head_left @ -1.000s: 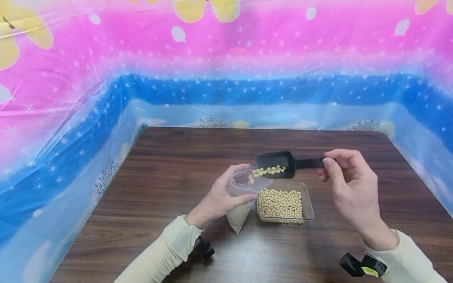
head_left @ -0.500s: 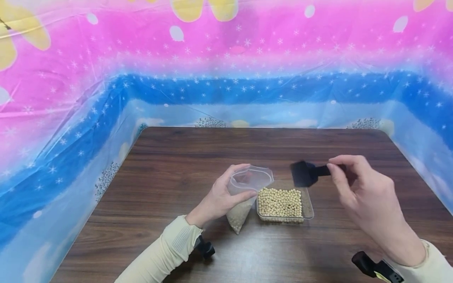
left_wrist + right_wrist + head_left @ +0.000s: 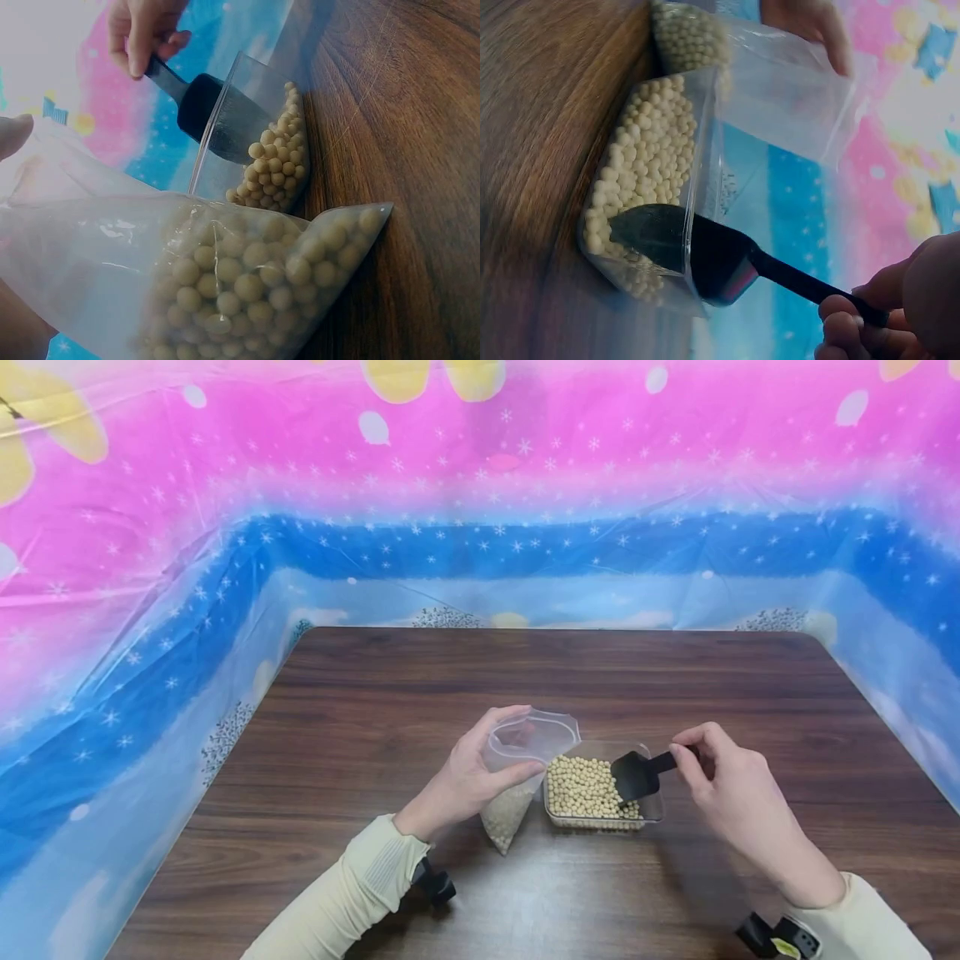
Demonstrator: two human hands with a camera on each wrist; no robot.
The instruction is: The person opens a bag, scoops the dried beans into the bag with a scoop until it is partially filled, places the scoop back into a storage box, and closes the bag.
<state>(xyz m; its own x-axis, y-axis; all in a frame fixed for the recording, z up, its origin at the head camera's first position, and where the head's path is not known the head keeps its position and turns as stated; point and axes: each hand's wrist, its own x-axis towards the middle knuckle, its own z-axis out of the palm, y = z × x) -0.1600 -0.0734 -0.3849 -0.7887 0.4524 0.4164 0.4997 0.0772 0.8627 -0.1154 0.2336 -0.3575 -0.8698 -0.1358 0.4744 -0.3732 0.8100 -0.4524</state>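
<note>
My left hand (image 3: 480, 768) grips a clear plastic bag (image 3: 507, 814) near its top, fingers and thumb spreading the mouth wide. Round pale-yellow beans fill the lower part of the bag, as the left wrist view (image 3: 247, 285) shows. To the right of the bag stands a clear rectangular container (image 3: 652, 814) of the same beans (image 3: 581, 785). My right hand (image 3: 738, 806) pinches the handle of a black scoop (image 3: 636, 775). The scoop's tip is down among the beans at the container's right end, with its blade tilted over the rim.
The bag and container rest on a dark wood-grain table (image 3: 360, 710). A pink and blue patterned cloth (image 3: 480, 552) rises along the back and sides. A black wrist camera (image 3: 435, 885) is strapped below each sleeve.
Beans slid from the scoop into the bag earlier. My right hand then drew the scoop back right and lowered it into the container. My left hand and the bag stayed put.
</note>
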